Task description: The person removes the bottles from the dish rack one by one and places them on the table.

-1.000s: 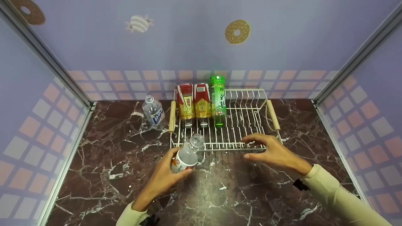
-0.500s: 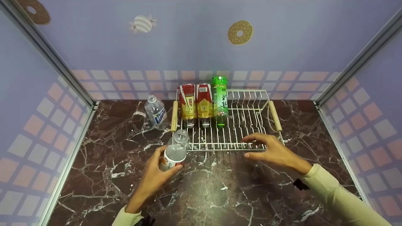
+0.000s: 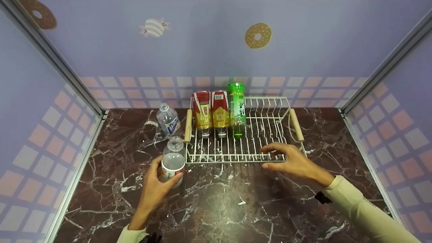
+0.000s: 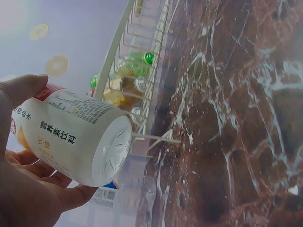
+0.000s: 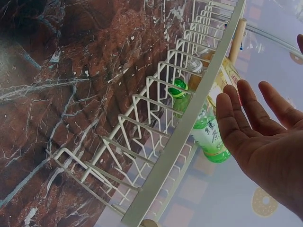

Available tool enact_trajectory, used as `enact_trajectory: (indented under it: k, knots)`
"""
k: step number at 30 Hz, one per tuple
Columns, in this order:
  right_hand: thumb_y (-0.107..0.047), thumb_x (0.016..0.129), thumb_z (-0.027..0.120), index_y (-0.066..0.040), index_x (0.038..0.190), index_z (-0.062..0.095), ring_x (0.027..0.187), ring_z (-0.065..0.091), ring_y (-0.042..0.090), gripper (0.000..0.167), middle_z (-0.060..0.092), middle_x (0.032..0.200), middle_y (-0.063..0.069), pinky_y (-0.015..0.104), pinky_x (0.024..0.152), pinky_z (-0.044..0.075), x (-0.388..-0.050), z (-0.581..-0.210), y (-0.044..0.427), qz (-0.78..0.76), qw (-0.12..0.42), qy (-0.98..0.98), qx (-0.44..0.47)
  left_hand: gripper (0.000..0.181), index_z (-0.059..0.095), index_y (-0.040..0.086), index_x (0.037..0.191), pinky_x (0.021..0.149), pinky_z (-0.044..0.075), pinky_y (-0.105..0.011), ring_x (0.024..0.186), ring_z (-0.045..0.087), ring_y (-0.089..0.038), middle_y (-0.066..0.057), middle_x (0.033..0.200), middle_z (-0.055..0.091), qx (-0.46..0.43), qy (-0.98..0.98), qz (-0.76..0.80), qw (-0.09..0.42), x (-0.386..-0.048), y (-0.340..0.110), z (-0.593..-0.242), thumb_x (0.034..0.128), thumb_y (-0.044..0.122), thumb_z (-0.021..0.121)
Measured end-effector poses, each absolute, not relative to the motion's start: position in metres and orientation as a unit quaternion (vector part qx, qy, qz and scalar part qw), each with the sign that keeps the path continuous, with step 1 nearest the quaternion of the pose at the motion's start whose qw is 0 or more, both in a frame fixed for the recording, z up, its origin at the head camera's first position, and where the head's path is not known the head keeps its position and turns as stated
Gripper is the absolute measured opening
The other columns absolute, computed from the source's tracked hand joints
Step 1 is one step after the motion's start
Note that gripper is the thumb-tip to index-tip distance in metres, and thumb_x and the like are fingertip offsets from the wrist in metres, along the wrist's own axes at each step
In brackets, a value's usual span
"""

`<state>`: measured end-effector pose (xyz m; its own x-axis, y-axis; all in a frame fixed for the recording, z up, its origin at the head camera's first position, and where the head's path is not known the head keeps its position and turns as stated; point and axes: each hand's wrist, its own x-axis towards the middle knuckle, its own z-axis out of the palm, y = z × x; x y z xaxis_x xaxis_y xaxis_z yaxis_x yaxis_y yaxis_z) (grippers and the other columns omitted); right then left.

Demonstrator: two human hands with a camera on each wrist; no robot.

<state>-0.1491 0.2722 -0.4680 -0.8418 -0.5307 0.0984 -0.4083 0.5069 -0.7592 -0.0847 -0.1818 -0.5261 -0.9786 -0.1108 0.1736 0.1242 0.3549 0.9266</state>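
My left hand (image 3: 153, 187) grips a clear plastic bottle (image 3: 174, 158) with a white wrap label around its lower part; the bottle's mouth has no cap. In the left wrist view the bottle's base (image 4: 113, 150) is clear of the tabletop. My right hand (image 3: 292, 162) hovers at the front right of the white wire dish rack (image 3: 260, 135), fingers relaxed and holding nothing. Leaning upside down in the rack are two red-and-yellow bottles (image 3: 203, 111) and a green bottle (image 3: 237, 108), side by side in its left half.
Left of the rack stands another clear uncapped bottle (image 3: 167, 119) with a blue-and-white label. Wooden handles (image 3: 296, 125) sit on both rack ends. Panel walls (image 3: 202, 50) enclose the dark marbled tabletop (image 3: 216, 209) at the back and sides.
My left hand has carried the bottle leftward, away from the rack's front edge, turning it more upright. My right hand has stayed almost still. The view has shifted slightly.
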Motion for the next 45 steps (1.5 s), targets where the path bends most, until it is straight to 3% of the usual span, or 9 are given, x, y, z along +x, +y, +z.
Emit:
enact_trajectory:
  k: [7, 15, 24, 32, 35, 39, 42, 45]
  knots:
    - [-0.025, 0.094, 0.089, -0.003, 0.14, 0.07, 0.13, 0.068, 0.038, 0.055, 0.075, 0.139, 0.012, 0.067, 0.117, 0.049, -0.151, -0.472, 0.275, -0.42, 0.072, 0.866, -0.264, 0.074, 0.055, -0.007, 0.148, 0.094, 0.055, -0.026, 0.113, 0.069, -0.035, -0.024, 0.126, 0.07, 0.017, -0.819, -0.558, 0.13, -0.092, -0.192, -0.536, 0.0856, 0.005, 0.095]
    - [-0.026, 0.094, 0.089, -0.003, 0.141, 0.07, 0.131, 0.067, 0.039, 0.056, 0.073, 0.14, 0.014, 0.069, 0.117, 0.048, -0.151, -0.475, 0.277, -0.422, 0.08, 0.869, -0.245, 0.076, 0.051, -0.008, 0.151, 0.103, 0.052, -0.018, 0.128, 0.066, -0.042, -0.028, 0.139, 0.064, 0.05, -0.8, -0.582, 0.138, -0.104, -0.203, -0.55, 0.0871, 0.0, 0.092]
    - [-0.026, 0.094, 0.089, -0.004, 0.141, 0.07, 0.132, 0.066, 0.039, 0.055, 0.074, 0.139, 0.012, 0.071, 0.118, 0.046, -0.152, -0.476, 0.279, -0.43, 0.083, 0.867, -0.237, 0.077, 0.05, -0.006, 0.152, 0.097, 0.053, -0.015, 0.128, 0.066, -0.046, -0.029, 0.141, 0.063, 0.087, -0.789, -0.584, 0.168, -0.122, -0.214, -0.567, 0.0882, 0.003, 0.092]
    - [-0.025, 0.094, 0.089, -0.002, 0.141, 0.069, 0.133, 0.065, 0.039, 0.055, 0.073, 0.14, 0.013, 0.071, 0.119, 0.045, -0.154, -0.477, 0.28, -0.428, 0.083, 0.869, -0.235, 0.074, 0.051, -0.006, 0.151, 0.105, 0.048, -0.013, 0.134, 0.064, -0.04, -0.026, 0.14, 0.064, 0.102, -0.78, -0.593, 0.173, -0.139, -0.223, -0.576, 0.0897, 0.003, 0.091]
    - [-0.024, 0.094, 0.089, -0.002, 0.141, 0.07, 0.133, 0.066, 0.039, 0.055, 0.074, 0.14, 0.013, 0.07, 0.119, 0.046, -0.154, -0.477, 0.28, -0.43, 0.081, 0.868, -0.234, 0.073, 0.05, -0.006, 0.151, 0.112, 0.048, -0.016, 0.14, 0.061, -0.038, -0.025, 0.141, 0.063, 0.1, -0.774, -0.6, 0.177, -0.147, -0.226, -0.579, 0.0907, 0.002, 0.09]
    - [-0.022, 0.094, 0.088, -0.001, 0.139, 0.07, 0.131, 0.067, 0.039, 0.053, 0.074, 0.139, 0.013, 0.07, 0.117, 0.047, -0.157, -0.479, 0.28, -0.44, 0.075, 0.864, -0.232, 0.075, 0.049, -0.005, 0.153, 0.122, 0.046, -0.031, 0.145, 0.057, -0.036, -0.025, 0.144, 0.062, 0.1, -0.771, -0.604, 0.177, -0.155, -0.229, -0.579, 0.0917, 0.005, 0.09]
    - [-0.021, 0.095, 0.088, -0.001, 0.139, 0.071, 0.131, 0.067, 0.04, 0.051, 0.074, 0.138, 0.014, 0.069, 0.117, 0.047, -0.16, -0.483, 0.281, -0.451, 0.07, 0.861, -0.225, 0.078, 0.048, -0.004, 0.155, 0.125, 0.045, -0.042, 0.146, 0.056, -0.035, -0.024, 0.146, 0.061, 0.1, -0.769, -0.607, 0.174, -0.161, -0.23, -0.578, 0.0914, 0.007, 0.091]
    - [-0.019, 0.095, 0.087, -0.001, 0.139, 0.07, 0.133, 0.065, 0.04, 0.05, 0.073, 0.14, 0.015, 0.069, 0.118, 0.046, -0.162, -0.486, 0.282, -0.459, 0.067, 0.861, -0.211, 0.078, 0.05, -0.003, 0.155, 0.125, 0.045, -0.045, 0.146, 0.056, -0.034, -0.023, 0.147, 0.062, 0.102, -0.769, -0.606, 0.178, -0.166, -0.231, -0.58, 0.0903, 0.009, 0.093]
